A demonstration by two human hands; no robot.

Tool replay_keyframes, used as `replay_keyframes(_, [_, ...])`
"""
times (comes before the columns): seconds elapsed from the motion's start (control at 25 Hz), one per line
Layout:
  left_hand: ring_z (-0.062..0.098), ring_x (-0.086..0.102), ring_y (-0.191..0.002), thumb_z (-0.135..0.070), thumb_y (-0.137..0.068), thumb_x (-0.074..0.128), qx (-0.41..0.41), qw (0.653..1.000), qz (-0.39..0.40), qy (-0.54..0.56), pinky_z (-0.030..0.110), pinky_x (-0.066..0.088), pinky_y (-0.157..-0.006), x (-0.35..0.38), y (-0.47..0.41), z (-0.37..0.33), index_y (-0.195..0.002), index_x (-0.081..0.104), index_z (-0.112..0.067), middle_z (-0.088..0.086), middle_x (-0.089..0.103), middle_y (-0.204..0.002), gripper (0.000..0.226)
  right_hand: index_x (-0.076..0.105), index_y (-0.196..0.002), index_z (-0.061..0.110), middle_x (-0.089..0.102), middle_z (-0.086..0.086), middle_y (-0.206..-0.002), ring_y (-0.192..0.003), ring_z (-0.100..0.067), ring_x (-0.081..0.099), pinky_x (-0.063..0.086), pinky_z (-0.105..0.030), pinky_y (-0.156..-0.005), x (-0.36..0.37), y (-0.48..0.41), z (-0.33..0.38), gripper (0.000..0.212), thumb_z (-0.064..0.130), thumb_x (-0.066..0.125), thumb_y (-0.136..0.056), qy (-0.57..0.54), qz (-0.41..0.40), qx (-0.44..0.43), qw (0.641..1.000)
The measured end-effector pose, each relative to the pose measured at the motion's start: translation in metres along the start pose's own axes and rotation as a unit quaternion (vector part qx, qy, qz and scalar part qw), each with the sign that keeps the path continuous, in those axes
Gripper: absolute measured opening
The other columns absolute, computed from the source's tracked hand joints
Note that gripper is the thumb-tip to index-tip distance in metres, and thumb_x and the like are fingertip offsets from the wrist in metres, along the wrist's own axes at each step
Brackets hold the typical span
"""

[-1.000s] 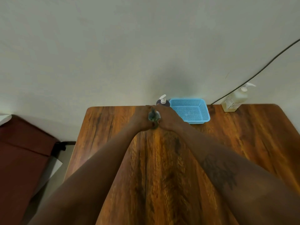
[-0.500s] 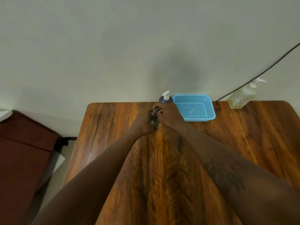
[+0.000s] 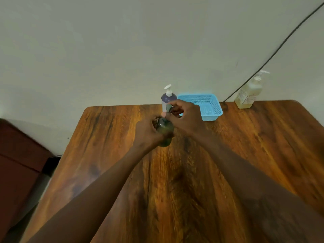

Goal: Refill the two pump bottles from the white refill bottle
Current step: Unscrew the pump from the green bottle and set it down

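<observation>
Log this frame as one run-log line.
step: opening green bottle | left hand: holds bottle body | right hand: grips pump top | purple bottle, basket, pale bottle: untouched at wall

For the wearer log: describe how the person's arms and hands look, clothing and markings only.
Both forearms are bare, with no sleeves in view. No watch, bracelet or gloves show on the left hand or the right hand; rings cannot be ruled out at this blur. The right forearm carries a dark tattoo-like marking near the lower edge of the picture, too blurred to read its design.
</observation>
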State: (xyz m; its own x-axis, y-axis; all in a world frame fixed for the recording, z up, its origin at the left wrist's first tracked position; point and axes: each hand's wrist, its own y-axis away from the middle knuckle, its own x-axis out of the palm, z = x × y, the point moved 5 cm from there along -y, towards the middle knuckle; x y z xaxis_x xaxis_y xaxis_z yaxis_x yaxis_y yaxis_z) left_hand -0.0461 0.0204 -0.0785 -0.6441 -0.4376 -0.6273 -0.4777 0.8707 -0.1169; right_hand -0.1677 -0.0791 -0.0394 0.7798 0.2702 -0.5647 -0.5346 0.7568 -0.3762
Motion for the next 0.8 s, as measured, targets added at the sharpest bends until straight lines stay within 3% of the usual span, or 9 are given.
replay_keyframes(0.12, [0.008, 0.066, -0.099, -0.045, -0.066, 0.091, 0.046, 0.998, -0.037, 0.014, 0.02, 0.056, -0.082, 0.017, 0.02, 0.012, -0.126, 0.065, -0.021, -0.007, 0.07, -0.114, 0.069, 0.072, -0.095, 0.017, 0.073, 0.007, -0.086, -0.078, -0.006, 0.068, 0.053, -0.013, -0.07, 0.004, 0.03, -0.013, 0.035, 0.045, 0.084, -0.077, 0.002, -0.026, -0.019, 0.999])
replay_keyframes(0.32, [-0.009, 0.061, -0.083, -0.043, -0.067, 0.091, 0.085, 0.993, -0.08, 0.017, 0.008, 0.052, -0.069, 0.034, 0.066, 0.027, -0.121, 0.067, -0.026, -0.02, 0.066, -0.099, 0.062, 0.068, -0.087, 0.025, 0.068, 0.013, -0.08, -0.073, 0.0, 0.063, 0.045, -0.007, -0.061, 0.017, 0.077, -0.027, 0.03, 0.048, 0.085, -0.076, 0.002, -0.02, -0.039, 0.999])
replay_keyframes(0.44, [-0.014, 0.062, -0.072, -0.043, -0.066, 0.092, 0.083, 0.994, -0.069, 0.03, 0.005, 0.047, -0.058, 0.043, 0.096, 0.032, -0.111, 0.07, -0.027, -0.023, 0.065, -0.083, 0.053, 0.068, -0.089, 0.026, 0.069, 0.012, -0.084, -0.075, 0.0, 0.065, 0.047, -0.007, -0.063, 0.019, 0.111, -0.03, 0.027, 0.044, 0.084, -0.077, 0.0, -0.025, -0.022, 0.999])
replay_keyframes(0.56, [-0.009, 0.065, -0.075, -0.039, -0.065, 0.093, 0.095, 0.994, -0.04, 0.025, 0.007, 0.046, -0.055, 0.045, 0.122, 0.024, -0.103, 0.075, -0.023, -0.017, 0.071, -0.081, 0.045, 0.073, -0.087, 0.02, 0.071, 0.008, -0.082, -0.073, -0.007, 0.066, 0.055, -0.02, -0.062, 0.006, 0.141, -0.022, 0.022, 0.038, 0.084, -0.079, -0.002, -0.015, -0.036, 0.999])
replay_keyframes(0.68, [-0.005, 0.068, -0.083, -0.042, -0.063, 0.094, 0.093, 0.995, -0.006, 0.04, 0.011, 0.054, -0.065, 0.042, 0.14, 0.011, -0.109, 0.073, -0.034, -0.022, 0.072, -0.087, 0.051, 0.077, -0.104, 0.021, 0.076, 0.008, -0.097, -0.089, -0.006, 0.07, 0.06, -0.027, -0.078, -0.016, 0.157, -0.017, 0.024, 0.03, 0.082, -0.082, -0.05, 0.046, -0.034, 0.997])
replay_keyframes(0.8, [-0.011, 0.064, -0.082, -0.052, -0.063, 0.091, 0.123, 0.992, -0.019, 0.021, 0.008, 0.051, -0.067, 0.039, 0.157, -0.01, -0.115, 0.066, -0.044, -0.034, 0.064, -0.085, 0.058, 0.068, -0.126, 0.024, 0.072, 0.007, -0.118, -0.108, -0.007, 0.067, 0.056, -0.036, -0.097, -0.032, 0.167, -0.015, 0.042, 0.028, 0.08, -0.086, -0.093, 0.116, 0.002, 0.989])
